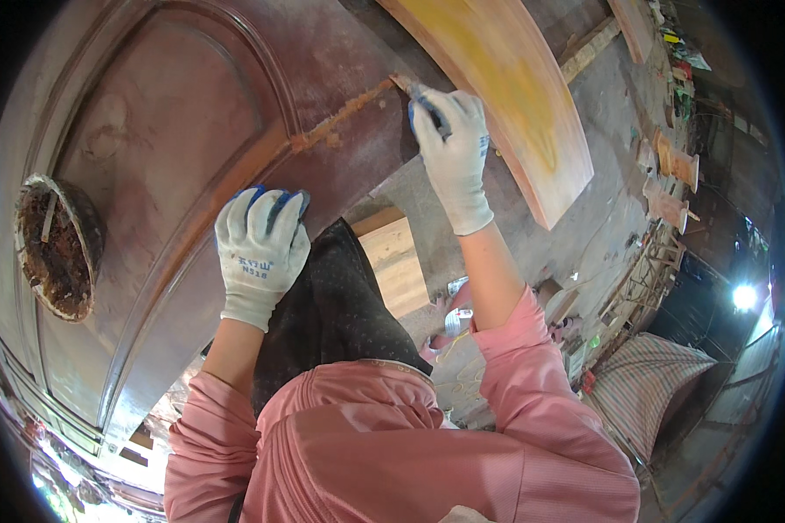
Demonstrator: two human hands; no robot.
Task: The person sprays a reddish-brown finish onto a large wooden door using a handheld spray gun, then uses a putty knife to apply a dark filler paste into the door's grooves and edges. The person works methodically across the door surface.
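Observation:
A large reddish-brown wooden door panel (183, 96) with raised curved mouldings lies before me. A band of orange-brown filler (344, 115) crosses its flat part and runs on along a moulding. My right hand (449, 139), in a white glove with blue palm coating, is closed around a small putty knife (400, 83). The knife's smeared tip touches the far end of the filler band; most of its handle is hidden by the fingers. My left hand (260, 240), gloved alike, rests on the panel near its close edge, fingers bent and slightly apart, with nothing visible in it.
A bowl (96, 248) crusted with dark brown filler stands on the panel at left, a stick inside. Beyond my right hand lies a curved pale board (563, 174) with a yellow patch. Wooden pieces (672, 166) and a striped cloth cover (650, 383) are farther right.

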